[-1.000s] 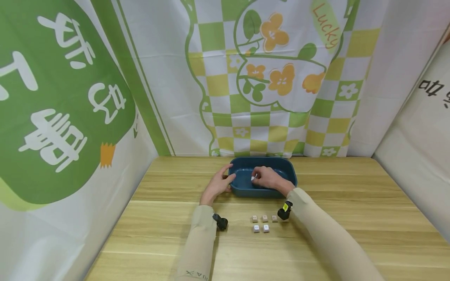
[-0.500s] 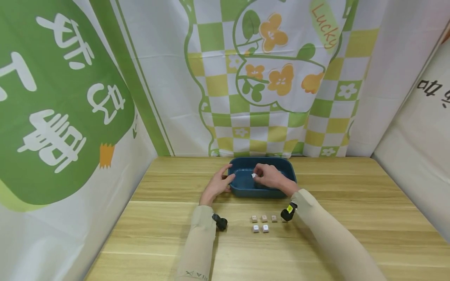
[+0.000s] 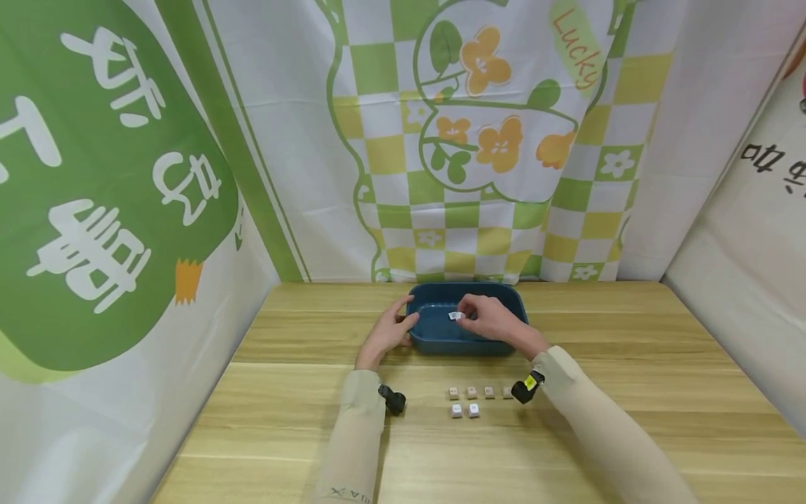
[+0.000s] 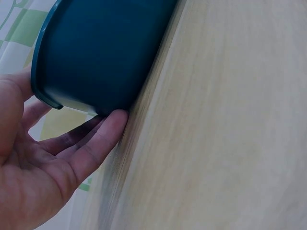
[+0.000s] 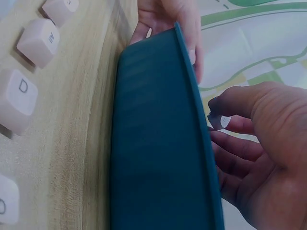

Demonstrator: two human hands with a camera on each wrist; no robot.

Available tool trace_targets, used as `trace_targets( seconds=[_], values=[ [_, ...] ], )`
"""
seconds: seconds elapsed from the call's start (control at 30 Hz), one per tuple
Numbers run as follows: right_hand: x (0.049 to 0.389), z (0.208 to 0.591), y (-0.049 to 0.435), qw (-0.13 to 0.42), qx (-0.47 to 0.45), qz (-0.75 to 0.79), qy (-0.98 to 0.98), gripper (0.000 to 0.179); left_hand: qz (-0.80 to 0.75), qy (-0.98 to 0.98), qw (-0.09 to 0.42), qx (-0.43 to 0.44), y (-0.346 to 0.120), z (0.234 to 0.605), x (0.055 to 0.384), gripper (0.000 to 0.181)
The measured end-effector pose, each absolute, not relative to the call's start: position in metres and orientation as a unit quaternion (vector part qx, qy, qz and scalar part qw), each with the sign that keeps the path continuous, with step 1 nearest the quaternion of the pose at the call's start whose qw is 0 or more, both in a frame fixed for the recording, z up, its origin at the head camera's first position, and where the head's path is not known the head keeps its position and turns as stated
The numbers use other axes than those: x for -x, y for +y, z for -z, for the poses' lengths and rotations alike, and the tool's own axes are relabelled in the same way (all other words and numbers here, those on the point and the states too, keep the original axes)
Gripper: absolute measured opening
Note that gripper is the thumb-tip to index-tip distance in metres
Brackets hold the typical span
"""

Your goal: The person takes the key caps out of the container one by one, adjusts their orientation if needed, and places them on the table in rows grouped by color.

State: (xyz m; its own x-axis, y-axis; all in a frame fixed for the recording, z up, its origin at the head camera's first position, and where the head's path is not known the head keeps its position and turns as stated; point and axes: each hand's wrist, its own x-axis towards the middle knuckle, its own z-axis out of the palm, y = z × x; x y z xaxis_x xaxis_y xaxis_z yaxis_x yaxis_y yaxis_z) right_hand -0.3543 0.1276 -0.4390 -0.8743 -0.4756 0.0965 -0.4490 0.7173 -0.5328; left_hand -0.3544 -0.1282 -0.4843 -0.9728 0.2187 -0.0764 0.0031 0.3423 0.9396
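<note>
A dark blue rectangular box (image 3: 434, 346) stands near the table's back edge. My left hand (image 3: 387, 330) holds its left end; in the left wrist view its fingers (image 4: 98, 143) press against the outer wall low down, by the table. My right hand (image 3: 494, 320) reaches over the box's near rim, and thumb and forefinger pinch a small white keycap (image 5: 220, 120). In the head view a white keycap (image 3: 453, 316) shows at these fingertips, over the box's inside. Several pale keycaps (image 3: 471, 393) lie in a back row on the table, with two white keycaps (image 3: 456, 411) in front.
The wooden table (image 3: 283, 420) extends to both sides. A patterned cloth (image 3: 441, 231) hangs right behind the box, and printed cloth walls (image 3: 126, 315) flank the table. Small black wrist cameras (image 3: 393, 400) are strapped over both sleeves.
My right hand has shifted slightly right, uncovering more of the white keycap at its fingertips and another keycap at the back row's right end. My left hand keeps its place on the box.
</note>
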Motion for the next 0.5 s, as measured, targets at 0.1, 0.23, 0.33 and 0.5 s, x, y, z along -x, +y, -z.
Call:
trace_targets(
  seconds=[0.1,0.23,0.33,0.5],
  values=[
    [0.349,0.436,0.13,0.026,0.25,0.282,0.926,0.024,-0.568,0.814,0.095,-0.069,-0.128,0.485,0.354,0.054],
    [0.34,0.433,0.133,0.028,0.251,0.28,0.926,0.023,-0.568,0.815,0.093,-0.068,-0.128,0.485,0.354,0.054],
    [0.333,0.43,0.135,0.019,0.256,0.279,0.925,0.02,-0.569,0.814,0.092,-0.068,-0.128,0.485,0.354,0.055],
    [0.324,0.427,0.14,0.002,0.268,0.281,0.922,0.017,-0.571,0.813,0.092,-0.068,-0.127,0.486,0.354,0.054]
  ],
)
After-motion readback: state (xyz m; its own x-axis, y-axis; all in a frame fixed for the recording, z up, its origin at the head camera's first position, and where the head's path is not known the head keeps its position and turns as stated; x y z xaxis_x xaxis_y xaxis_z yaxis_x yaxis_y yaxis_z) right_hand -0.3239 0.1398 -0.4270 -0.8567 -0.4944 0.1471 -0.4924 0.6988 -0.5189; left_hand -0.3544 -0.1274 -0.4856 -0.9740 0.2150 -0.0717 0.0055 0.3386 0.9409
